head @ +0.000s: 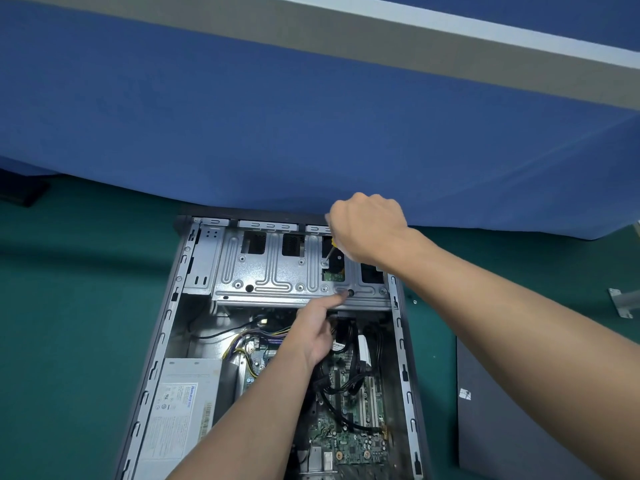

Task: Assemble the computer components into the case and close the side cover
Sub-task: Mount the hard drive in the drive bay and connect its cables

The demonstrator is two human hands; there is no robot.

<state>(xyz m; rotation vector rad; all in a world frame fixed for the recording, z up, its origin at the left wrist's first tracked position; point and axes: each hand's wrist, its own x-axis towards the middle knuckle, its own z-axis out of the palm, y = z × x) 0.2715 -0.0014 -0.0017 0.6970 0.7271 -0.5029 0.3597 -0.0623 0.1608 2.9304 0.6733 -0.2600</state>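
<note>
An open computer case (157,344) lies flat on the green mat. A silver drive cage (263,271) spans its far end. My right hand (367,230) grips a yellow-handled screwdriver (330,251), its tip on a screw (324,262) in the cage's top plate. My left hand (320,323) reaches up from the case's middle, and its outstretched index finger presses the cage's front edge near a round hole. The motherboard (353,441), black cables (346,382) and the grey power supply (183,410) sit inside the case. The dark side cover (512,427) lies on the mat to the right.
A blue partition wall (311,116) stands right behind the case. A small loose screw (415,301) lies on the green mat just right of the case. A metal bracket (623,301) lies at the far right edge. A dark object (24,194) rests at the far left.
</note>
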